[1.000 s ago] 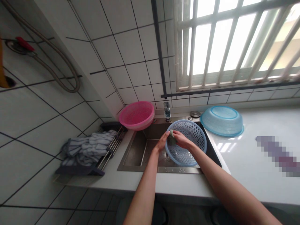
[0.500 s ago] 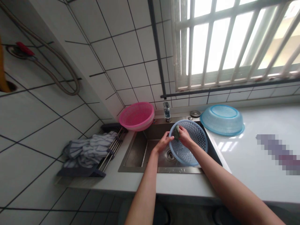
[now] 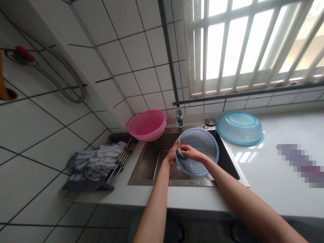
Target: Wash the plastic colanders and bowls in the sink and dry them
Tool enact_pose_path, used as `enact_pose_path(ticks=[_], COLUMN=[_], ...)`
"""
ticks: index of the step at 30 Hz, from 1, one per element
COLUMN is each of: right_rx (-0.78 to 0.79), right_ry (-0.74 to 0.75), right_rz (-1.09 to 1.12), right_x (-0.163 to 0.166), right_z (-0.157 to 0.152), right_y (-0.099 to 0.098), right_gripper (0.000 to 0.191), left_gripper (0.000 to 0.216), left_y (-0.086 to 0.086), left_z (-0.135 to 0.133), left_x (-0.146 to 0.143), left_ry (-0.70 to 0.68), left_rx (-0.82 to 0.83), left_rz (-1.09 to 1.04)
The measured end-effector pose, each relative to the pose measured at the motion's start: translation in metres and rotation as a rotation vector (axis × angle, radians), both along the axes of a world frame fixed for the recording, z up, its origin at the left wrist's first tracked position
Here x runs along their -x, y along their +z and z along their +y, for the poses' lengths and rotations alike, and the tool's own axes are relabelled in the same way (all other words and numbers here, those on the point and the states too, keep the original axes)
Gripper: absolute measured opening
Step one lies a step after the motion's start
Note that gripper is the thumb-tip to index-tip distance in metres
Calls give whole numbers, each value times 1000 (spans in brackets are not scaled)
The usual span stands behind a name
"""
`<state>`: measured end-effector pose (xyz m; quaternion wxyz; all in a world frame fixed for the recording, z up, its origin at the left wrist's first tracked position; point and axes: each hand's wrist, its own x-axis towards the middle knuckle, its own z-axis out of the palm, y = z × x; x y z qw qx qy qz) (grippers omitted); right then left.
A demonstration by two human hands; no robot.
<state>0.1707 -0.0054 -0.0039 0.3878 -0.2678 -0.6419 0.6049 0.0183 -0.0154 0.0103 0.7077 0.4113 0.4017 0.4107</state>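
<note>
A pale blue plastic colander (image 3: 202,136) is held tilted over the steel sink (image 3: 143,168), its holed inside towards me. My left hand (image 3: 172,153) grips its left rim, the thumb on top and the other fingers partly hidden behind. Inside the same rim, my right hand (image 3: 189,152) is closed on a green cloth (image 3: 181,154) and presses it against the colander wall. Only a small crumpled part of the cloth shows. Behind the colander stands the chrome faucet (image 3: 179,118).
A pink basket (image 3: 148,125) rests at the sink's back left corner. On the right counter lies an upturned blue basin (image 3: 240,129), beside a metal drain cover (image 3: 210,122). Striped cloths (image 3: 98,160) lie on a rack at the left. A blurred-out patch covers the far right counter.
The colander has shifted left over the drain. My right hand has moved the cloth left and slightly down along the rim, and my left hand has slid lower round the edge.
</note>
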Motion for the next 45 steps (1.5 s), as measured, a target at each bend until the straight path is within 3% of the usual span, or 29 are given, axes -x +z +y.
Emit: enact_pose_path(ticks=[2,4,6,10,13,15,19,21,23,28,30,32,36,38,41,45], right_rx=[-16,-35,-47,-2,28,46,63,43,34,153,145,79,5,-29,-124,-235], right_ry=[-302,-468,-370,87,133,-32,-526,-595,-490,105,216,140,-498,-733,-717,-369], right_rz=[86,129,106,2,-4,62,209,222,205,50,-27,-74,-131,-204,-350,-528], right_x=[-4,-7,-8,-3,2,2,-7,-12,-13,-6,-5,-6,-14,-19,-20,-12], right_z=[5,9,8,-5,-11,-8,9,14,12,-7,-9,-5,9,12,11,3], right_y=[4,7,8,1,-1,0,5,6,6,1,-1,-1,1,3,4,-2], right_gripper=[28,27,25,21,21,24,27,27,27,27,24,22,26,27,22,18], left_gripper=[73,72,73,77,85,82,70,70,72,77,79,78,66,63,61,62], left_y=[4,8,9,4,0,1,9,12,12,0,-4,-6,-5,-4,-5,-4], left_z=[-3,-6,-7,-3,-2,-3,-9,-11,-10,-3,-1,0,-1,-1,-1,1], left_x=[-3,-5,-5,1,3,1,-7,-9,-8,1,3,3,0,-1,-2,-1], left_ry=[1,-30,-29,0,-26,-31,-87,-104,-96,-54,-68,-80,-91,-110,-82,34], left_rx=[-47,-62,-69,-11,60,52,-20,-48,-49,14,40,33,-52,-65,-93,-178], left_rz=[-44,-74,-62,18,30,7,-65,-86,-88,-44,-27,-29,-121,-150,-139,-128])
